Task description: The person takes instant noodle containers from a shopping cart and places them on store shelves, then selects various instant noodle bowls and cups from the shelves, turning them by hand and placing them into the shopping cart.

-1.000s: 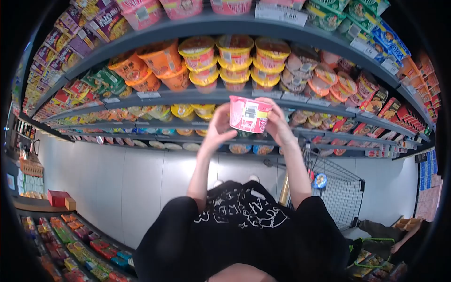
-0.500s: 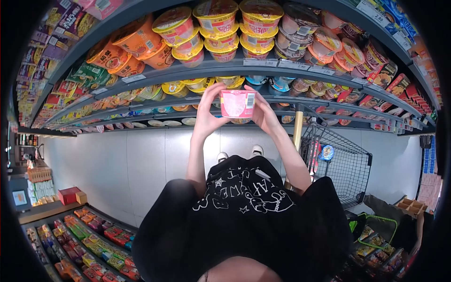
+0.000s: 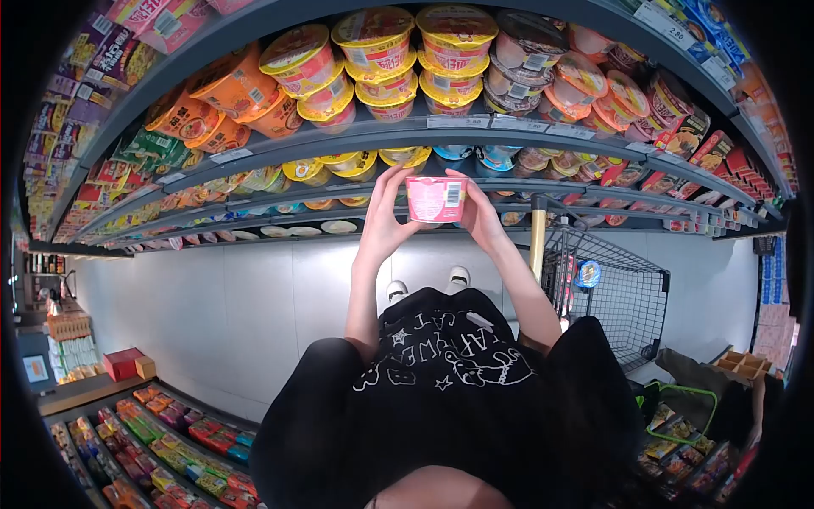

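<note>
Between my two hands is a pink instant noodle cup (image 3: 435,200), held upright in front of the shelves, its barcode and printed panel facing me. My left hand (image 3: 386,219) curves round the cup's left side, thumb near the base and fingers toward the top. On the other side my right hand (image 3: 482,217) presses against the cup's right side. The far face of the cup is hidden. Behind and above it, yellow-lidded noodle bowls (image 3: 373,41) stand stacked on a shelf.
A black wire shopping cart (image 3: 623,284) stands to my right with a blue-lidded cup (image 3: 587,273) in it. Orange noodle bowls (image 3: 233,85) fill the upper left shelf. Behind me are a snack rack (image 3: 161,424), a green-handled basket (image 3: 682,414) and part of another person (image 3: 757,407).
My hands have moved slightly down and to the right with the noodle cup, which has turned a little. The camera view has shifted slightly.
</note>
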A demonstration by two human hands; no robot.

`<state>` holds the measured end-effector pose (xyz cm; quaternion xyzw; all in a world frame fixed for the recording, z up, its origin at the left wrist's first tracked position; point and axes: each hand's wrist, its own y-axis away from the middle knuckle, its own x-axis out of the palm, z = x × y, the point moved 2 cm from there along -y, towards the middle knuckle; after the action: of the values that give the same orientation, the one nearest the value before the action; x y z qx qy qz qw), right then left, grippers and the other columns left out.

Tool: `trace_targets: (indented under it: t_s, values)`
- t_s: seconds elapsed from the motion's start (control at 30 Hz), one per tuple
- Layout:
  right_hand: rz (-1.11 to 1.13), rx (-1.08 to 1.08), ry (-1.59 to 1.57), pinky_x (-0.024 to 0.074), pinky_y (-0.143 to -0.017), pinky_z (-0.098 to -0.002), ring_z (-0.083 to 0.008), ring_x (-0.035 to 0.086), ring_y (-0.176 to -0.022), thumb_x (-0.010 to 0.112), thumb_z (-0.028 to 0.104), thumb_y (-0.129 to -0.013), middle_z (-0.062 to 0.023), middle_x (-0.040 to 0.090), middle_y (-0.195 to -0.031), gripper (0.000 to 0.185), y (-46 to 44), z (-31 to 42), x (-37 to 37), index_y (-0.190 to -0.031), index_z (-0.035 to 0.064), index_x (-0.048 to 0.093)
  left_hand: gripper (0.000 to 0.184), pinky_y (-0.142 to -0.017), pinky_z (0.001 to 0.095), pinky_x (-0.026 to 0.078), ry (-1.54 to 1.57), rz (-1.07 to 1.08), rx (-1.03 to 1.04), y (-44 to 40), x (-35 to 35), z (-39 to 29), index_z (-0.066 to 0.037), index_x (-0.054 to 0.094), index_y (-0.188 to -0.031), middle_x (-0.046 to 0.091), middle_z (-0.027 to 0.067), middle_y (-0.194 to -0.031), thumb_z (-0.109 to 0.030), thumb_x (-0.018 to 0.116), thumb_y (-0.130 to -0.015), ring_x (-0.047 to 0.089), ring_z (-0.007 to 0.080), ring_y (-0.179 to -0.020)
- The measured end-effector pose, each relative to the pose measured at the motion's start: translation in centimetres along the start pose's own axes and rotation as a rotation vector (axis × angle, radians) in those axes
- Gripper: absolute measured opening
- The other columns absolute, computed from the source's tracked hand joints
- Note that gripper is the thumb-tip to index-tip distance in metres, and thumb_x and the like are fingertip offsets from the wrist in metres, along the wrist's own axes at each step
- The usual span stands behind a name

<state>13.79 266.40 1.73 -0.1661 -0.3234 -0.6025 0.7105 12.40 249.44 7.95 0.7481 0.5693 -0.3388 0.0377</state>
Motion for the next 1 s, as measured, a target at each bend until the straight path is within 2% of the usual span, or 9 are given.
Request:
trace_targets:
  t_s: [0.23, 0.57, 0.6, 0.63, 0.7, 0.73, 0.83, 0.97, 1.0]
  values:
    - [-0.036, -0.201, 0.328, 0.0444, -0.077, -0.0232, -0.0125, 0.048, -0.098, 0.051, 0.018, -0.084, -0.0057, 0.042, -0.118, 0.051, 0.2, 1.0, 0.9, -0.130, 0.0095, 0.031, 0.089, -0.083, 0.0288, 0.045, 0.502, 0.086, -0.354, 0.9, 1.8, 3.3, -0.010, 0.011, -0.136, 0.038, 0.0115, -0.124, 0.001, 0.067, -0.067, 0.050, 0.0189, -0.104]
    - [-0.053, -0.473, 0.957, 0.0415, -0.083, -0.0302, -0.0233, 0.047, -0.104, 0.062, 0.015, -0.072, -0.0133, 0.039, -0.123, 0.069, 1.1, 1.6, 1.6, -0.131, 0.0061, 0.028, 0.095, -0.094, 0.0347, 0.036, 0.902, 0.208, -0.254, 0.8, 1.5, 2.6, -0.012, -0.006, -0.136, 0.020, 0.0125, -0.136, -0.003, 0.062, -0.072, 0.027, 0.0221, -0.124]
    - [-0.061, -0.477, 0.951, 0.0415, -0.083, -0.0302, -0.0233, 0.047, -0.104, 0.062, 0.015, -0.072, -0.0133, 0.039, -0.123, 0.069, 1.3, 1.6, 1.7, -0.131, 0.0061, 0.028, 0.084, -0.100, 0.0359, 0.026, 0.821, 0.197, -0.236, 0.6, 1.4, 2.7, -0.013, -0.004, -0.137, 0.016, 0.0111, -0.139, -0.027, 0.057, -0.081, 0.019, 0.0219, -0.127]
    - [-0.061, -0.526, 1.002, 0.0395, -0.086, -0.0320, -0.0266, 0.044, -0.109, 0.063, 0.014, -0.070, -0.0148, 0.036, -0.126, 0.072, 1.5, 1.7, 1.9, -0.131, 0.0062, 0.027, 0.084, -0.100, 0.0359, 0.026, 0.818, 0.206, -0.236, 0.5, 1.3, 2.5, -0.013, -0.004, -0.137, 0.016, 0.0111, -0.139, -0.027, 0.057, -0.081, 0.019, 0.0219, -0.127]
    - [-0.067, -0.571, 1.053, 0.0375, -0.090, -0.0338, -0.0298, 0.041, -0.114, 0.064, 0.012, -0.068, -0.0164, 0.034, -0.130, 0.074, 1.9, 1.8, 2.3, -0.132, 0.0063, 0.026, 0.082, -0.103, 0.0381, 0.019, 1.217, 0.075, -0.339, 0.2, 1.1, 1.9, -0.015, -0.002, -0.137, 0.015, 0.0094, -0.139, -0.052, 0.045, -0.081, 0.018, 0.0220, -0.128]
    - [-0.064, -0.610, 1.083, 0.0359, -0.093, -0.0351, -0.0311, 0.038, -0.117, 0.064, 0.010, -0.067, -0.0166, 0.031, -0.132, 0.076, 2.1, 1.8, 2.5, -0.132, 0.0065, 0.024, 0.085, -0.102, 0.0408, 0.020, 1.149, 0.105, -0.312, 0.2, 1.1, 2.1, -0.015, 0.000, -0.137, 0.014, 0.0084, -0.140, -0.062, 0.038, -0.078, 0.019, 0.0221, -0.128]
    - [-0.057, -0.646, 1.130, 0.0328, -0.096, -0.0375, -0.0324, 0.034, -0.120, 0.065, 0.006, -0.064, -0.0169, 0.028, -0.134, 0.082, 2.0, 1.7, 2.4, -0.133, 0.0067, 0.020, 0.082, -0.102, 0.0432, 0.019, 1.028, 0.128, -0.323, -0.1, 1.2, 1.6, -0.016, 0.000, -0.137, 0.014, 0.0089, -0.140, -0.060, 0.038, -0.080, 0.020, 0.0222, -0.127]
    - [-0.029, -0.831, 1.276, 0.0313, -0.097, -0.0386, -0.0348, 0.033, -0.120, 0.068, 0.006, -0.061, -0.0188, 0.024, -0.136, 0.093, 2.2, 2.0, 2.4, -0.134, 0.0065, 0.011, 0.082, -0.101, 0.0380, 0.024, 0.842, 0.112, -0.153, 0.1, 1.4, 1.2, -0.011, 0.003, -0.137, 0.017, 0.0103, -0.139, -0.030, 0.058, -0.079, 0.023, 0.0236, -0.126]
    - [-0.025, -0.854, 1.244, 0.0305, -0.097, -0.0380, -0.0346, 0.033, -0.120, 0.068, 0.006, -0.062, -0.0206, 0.022, -0.136, 0.095, 2.3, 1.8, 2.2, -0.135, 0.0059, 0.006, 0.089, -0.100, 0.0356, 0.026, 0.940, 0.058, -0.170, 0.0, 1.4, 0.6, -0.008, 0.008, -0.137, 0.022, 0.0115, -0.137, -0.017, 0.067, -0.071, 0.025, 0.0235, -0.125]
